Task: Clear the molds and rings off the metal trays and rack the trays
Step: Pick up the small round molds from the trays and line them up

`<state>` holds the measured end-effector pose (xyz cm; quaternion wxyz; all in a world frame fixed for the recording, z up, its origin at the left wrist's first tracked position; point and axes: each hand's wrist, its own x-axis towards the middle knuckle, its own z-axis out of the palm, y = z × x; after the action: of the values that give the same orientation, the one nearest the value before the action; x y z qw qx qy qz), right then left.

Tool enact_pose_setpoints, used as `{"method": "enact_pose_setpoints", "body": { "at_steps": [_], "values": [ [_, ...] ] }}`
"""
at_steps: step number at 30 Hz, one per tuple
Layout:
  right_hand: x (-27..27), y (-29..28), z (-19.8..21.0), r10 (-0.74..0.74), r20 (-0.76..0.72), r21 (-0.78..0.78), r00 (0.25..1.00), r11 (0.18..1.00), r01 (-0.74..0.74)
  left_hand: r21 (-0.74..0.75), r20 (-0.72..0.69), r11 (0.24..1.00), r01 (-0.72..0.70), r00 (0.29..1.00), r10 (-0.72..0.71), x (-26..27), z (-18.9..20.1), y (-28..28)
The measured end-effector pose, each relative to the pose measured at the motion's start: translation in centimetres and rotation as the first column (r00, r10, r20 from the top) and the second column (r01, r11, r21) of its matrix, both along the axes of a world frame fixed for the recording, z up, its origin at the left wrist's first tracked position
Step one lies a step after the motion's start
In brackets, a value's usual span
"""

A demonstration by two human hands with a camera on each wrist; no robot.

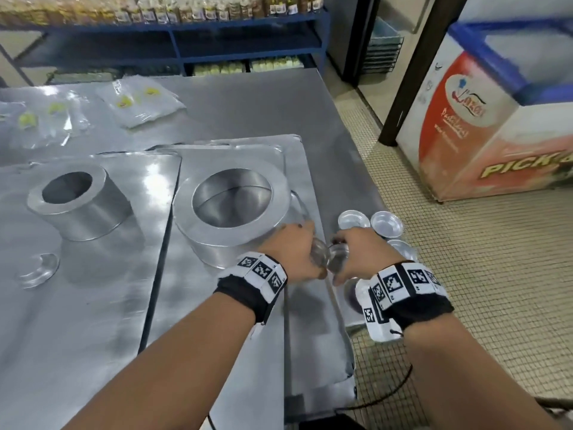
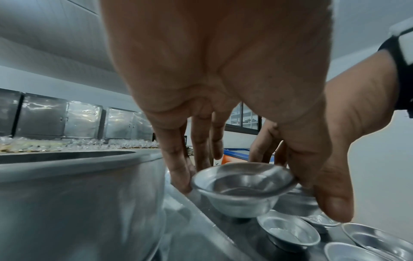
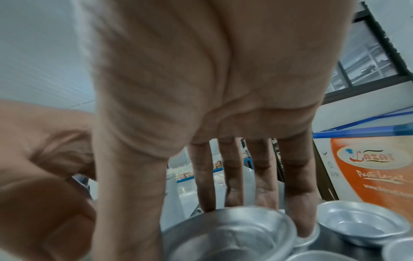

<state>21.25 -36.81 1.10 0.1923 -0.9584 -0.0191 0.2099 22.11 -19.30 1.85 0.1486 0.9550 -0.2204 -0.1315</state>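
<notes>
Left hand (image 2: 214,74) pinching small round silver metal mold cup (image 2: 242,189) by its rim, at right edge of flat metal tray (image 1: 242,305). Right hand (image 1: 356,252) clasping second mold cup (image 3: 225,233) just beside. Loose cups (image 1: 387,223) crowding table's right edge (image 1: 356,156); wide silver ring (image 1: 231,209) close left.

Table: we see a steel worktop (image 1: 248,100) under everything
Bags: clear plastic packets with yellow marks (image 1: 139,100) lie at its far left
Shelving: we make out a blue rack (image 1: 173,35) behind the table, its top row blurred jars or packets
Freezer: a chest freezer (image 1: 483,125) with a red and white "Lazat" panel stands on our right
Floor: small beige tiles (image 1: 480,274)
Cabinets: we see steel doors (image 2: 67,120) along the far wall
</notes>
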Motion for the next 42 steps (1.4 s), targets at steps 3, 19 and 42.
{"method": "enact_pose_setpoints", "body": {
  "at_steps": [3,19,42],
  "values": [
    [1.8,-2.8,-0.8,-0.062,0.013,0.022,0.998,0.998,0.062,0.041,0.020,0.998,0.055,0.998,-0.056,2.6,-0.1,-2.7],
    [15.1,-13.2,-2.8,-0.161,0.049,-0.026,0.986,0.986,0.163,0.145,-0.053,0.989,0.008,0.999,0.000,17.2,-3.4,-13.4],
    [18.7,-13.2,-8.2,-0.199,0.088,-0.106,0.976,0.973,0.207,0.101,-0.105,0.992,-0.077,0.991,0.088,19.4,-8.4,-14.8]
  ]
}}
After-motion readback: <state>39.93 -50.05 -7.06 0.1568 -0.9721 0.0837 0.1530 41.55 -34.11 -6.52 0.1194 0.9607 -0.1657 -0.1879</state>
